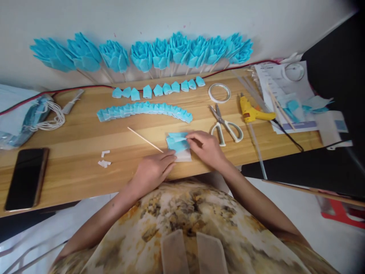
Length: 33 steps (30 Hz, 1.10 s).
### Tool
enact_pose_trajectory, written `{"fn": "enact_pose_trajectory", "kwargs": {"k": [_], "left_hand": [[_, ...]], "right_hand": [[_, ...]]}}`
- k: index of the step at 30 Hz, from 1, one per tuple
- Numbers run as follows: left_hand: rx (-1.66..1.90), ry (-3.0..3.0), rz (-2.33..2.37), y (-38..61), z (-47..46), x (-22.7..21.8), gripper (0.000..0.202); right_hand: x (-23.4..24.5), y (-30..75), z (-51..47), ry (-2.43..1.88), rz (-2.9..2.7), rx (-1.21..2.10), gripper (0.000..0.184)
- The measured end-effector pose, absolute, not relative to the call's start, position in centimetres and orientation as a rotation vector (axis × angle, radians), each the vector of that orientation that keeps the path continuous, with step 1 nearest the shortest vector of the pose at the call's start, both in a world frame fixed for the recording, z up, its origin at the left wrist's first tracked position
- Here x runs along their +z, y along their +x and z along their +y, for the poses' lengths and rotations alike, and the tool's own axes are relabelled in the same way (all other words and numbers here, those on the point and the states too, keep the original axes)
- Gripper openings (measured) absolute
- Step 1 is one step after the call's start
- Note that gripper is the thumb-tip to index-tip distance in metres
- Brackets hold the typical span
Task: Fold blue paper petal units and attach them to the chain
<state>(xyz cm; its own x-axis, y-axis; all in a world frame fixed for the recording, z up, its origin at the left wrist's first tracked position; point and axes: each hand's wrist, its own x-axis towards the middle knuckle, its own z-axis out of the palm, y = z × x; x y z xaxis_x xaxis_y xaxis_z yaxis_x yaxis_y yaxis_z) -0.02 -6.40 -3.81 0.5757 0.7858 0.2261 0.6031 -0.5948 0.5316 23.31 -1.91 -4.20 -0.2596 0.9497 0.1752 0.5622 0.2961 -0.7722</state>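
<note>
One folded blue piece [177, 145] lies at the table's [85, 133] front edge. The left hand [154, 171] and right hand [205, 147] each hold it, grips clenched on opposite sides. Alongside are one stick [145, 139], one pair of scissors [226, 126], one glue gun [251, 112], one tape ring [219, 92] and one phone [27, 178]. The overlapping paper flowers [159, 53] blur together, uncountable.

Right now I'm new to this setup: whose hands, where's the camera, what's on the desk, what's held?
No machine: one camera worn on a person's head, looking down at their own bare hands. The left hand presses flat on a blue folded piece while the right hand pinches it. On the wooden table lie a thin wooden stick, scissors, a yellow glue gun, a tape roll, a black phone and rows of folded blue petals. Blue flowers on sticks lean against the wall.
</note>
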Motion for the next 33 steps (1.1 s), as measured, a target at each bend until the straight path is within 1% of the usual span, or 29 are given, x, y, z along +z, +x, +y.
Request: {"fn": "enact_pose_trajectory", "kwargs": {"k": [3,5,7,10,11,12,14,15,16,18,21,23,27,30,32,33], "left_hand": [[0.635,2.371,1.121,-0.1,-6.3,-3.8,0.022],[0.677,2.271,1.122,-0.1,-6.3,-3.6,0.022],[0.796,2.099,1.136,-0.1,-6.2,-3.3,0.019],[1.038,1.768,1.207,0.2,-5.6,-2.6,0.015],[1.106,1.663,1.219,0.4,-5.2,-2.5,0.018],[1.166,1.570,1.208,0.7,-4.6,-2.4,0.027],[1.207,1.452,1.143,1.2,-3.3,-2.4,0.056],[1.200,1.430,1.118,1.4,-2.7,-2.5,0.064],[1.189,1.411,1.104,1.5,-2.1,-2.6,0.066],[1.169,1.366,1.084,1.6,-1.3,-2.7,0.060],[1.134,1.288,1.098,1.1,-1.3,-2.4,0.037],[1.104,1.257,1.132,0.6,-1.9,-2.2,0.029],[1.071,1.222,1.201,-0.1,-3.3,-2.0,0.025],[1.073,1.204,1.230,-0.3,-3.9,-2.2,0.025],[1.092,1.191,1.233,-0.3,-4.2,-2.4,0.025],[1.105,1.184,1.233,-0.3,-4.2,-2.5,0.024]], "right_hand": [[-3.5,23.8,-1.6,-1.387,-1.405,1.145,0.015],[-3.1,24.3,-1.4,-1.349,-1.183,1.313,0.017],[-2.9,24.6,-1.2,-1.303,-1.068,1.400,0.017],[-2.6,24.5,-1.2,-1.264,-1.008,1.446,0.017],[-2.5,24.3,-1.2,-1.253,-1.007,1.458,0.018],[-2.3,24.0,-1.3,-1.242,-1.017,1.471,0.018],[-1.8,23.2,-1.4,-1.219,-1.067,1.499,0.019],[-1.5,22.8,-1.4,-1.204,-1.102,1.509,0.020],[-1.2,22.4,-1.4,-1.190,-1.134,1.513,0.019],[-0.6,22.0,-1.5,-1.166,-1.159,1.501,0.017],[-0.4,22.6,-1.5,-1.166,-1.118,1.416,0.014],[-0.8,23.5,-1.6,-1.202,-1.147,1.329,0.014],[-2.4,25.1,-1.7,-1.419,-1.427,1.101,0.020],[-3.2,25.2,-1.9,-1.534,-1.825,0.709,0.024],[-3.1,24.9,-2.2,-1.520,-2.015,0.445,0.033],[-2.9,24.6,-2.4,-1.493,-2.065,0.377,0.036]]}}
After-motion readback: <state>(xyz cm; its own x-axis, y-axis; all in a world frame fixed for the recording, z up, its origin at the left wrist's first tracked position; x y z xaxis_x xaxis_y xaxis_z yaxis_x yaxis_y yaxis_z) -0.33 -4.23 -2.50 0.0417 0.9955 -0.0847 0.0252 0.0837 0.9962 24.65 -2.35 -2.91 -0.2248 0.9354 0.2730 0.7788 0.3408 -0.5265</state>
